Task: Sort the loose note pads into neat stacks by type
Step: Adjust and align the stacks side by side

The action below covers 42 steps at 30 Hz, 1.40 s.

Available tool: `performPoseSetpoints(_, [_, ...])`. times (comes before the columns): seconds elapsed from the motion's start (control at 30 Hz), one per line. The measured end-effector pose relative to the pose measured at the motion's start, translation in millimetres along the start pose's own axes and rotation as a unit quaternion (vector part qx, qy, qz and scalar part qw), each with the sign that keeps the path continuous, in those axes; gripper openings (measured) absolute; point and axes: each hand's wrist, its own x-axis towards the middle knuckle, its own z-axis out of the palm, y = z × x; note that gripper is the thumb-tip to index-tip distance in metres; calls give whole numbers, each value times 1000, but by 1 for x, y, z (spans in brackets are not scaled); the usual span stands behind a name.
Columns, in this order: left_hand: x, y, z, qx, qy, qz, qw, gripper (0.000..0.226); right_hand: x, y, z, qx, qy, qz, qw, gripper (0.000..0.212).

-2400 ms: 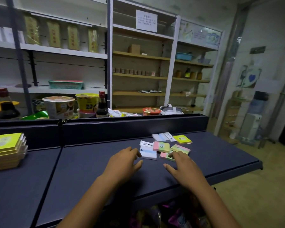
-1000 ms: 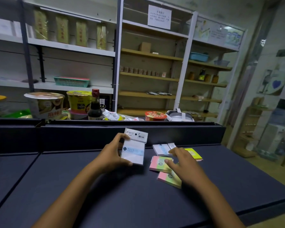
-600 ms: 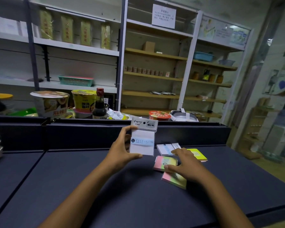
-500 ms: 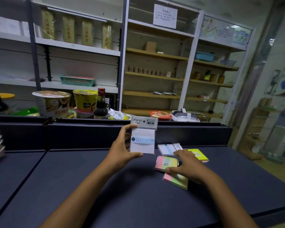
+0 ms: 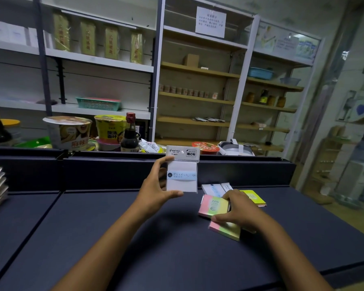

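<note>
Left hand (image 5: pixel 156 191) pinches a white packaged pad (image 5: pixel 182 175) upright, label readable, likely to identify its type, while right hand (image 5: pixel 237 208), at 3 o'clock, grips a pink-green pad (image 5: pixel 213 205) on the tabletop (image 5: pixel 135 238)

Matt dark counter (image 5: pixel 135 238), glossy plastic-wrapped white pad (image 5: pixel 182 177), paper pastel pads (image 5: pixel 213 205), wooden shelves (image 5: pixel 198 70), glossy glass bottle (image 5: pixel 129 135)

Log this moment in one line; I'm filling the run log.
left hand: holds white pack up | right hand: grips pink-green pad | stacks: unfinished
</note>
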Motion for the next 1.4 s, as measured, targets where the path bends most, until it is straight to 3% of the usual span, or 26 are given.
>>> performPoseSetpoints(0.17, [-4, 4, -3, -9, 7, -1, 1000, 90, -15, -13, 4, 9, 87, -31, 996, 72])
performPoseSetpoints(0.3, [-10, 11, -5, -19, 20, -2, 1000, 92, -31, -28, 5, 108, 139, -31, 984, 72])
performPoseSetpoints(0.5, [-39, 21, -29, -53, 54, -6, 997, 95, -64, -58, 6, 395, 135, -32, 908, 73])
performPoseSetpoints(0.67, [-87, 25, -69, -47, 85, -13, 995, 96, -93, -104, 20, 487, 153, -51, 859, 78])
performPoseSetpoints(0.93, [-155, 43, -137, -44, 130, 6, 991, 94, -136, -179, 52, 549, 180, -50, 815, 76])
performPoseSetpoints(1.4, [-247, 83, -219, 22, 197, 6, 980, 86, -177, -266, 76, 550, 154, -110, 814, 66])
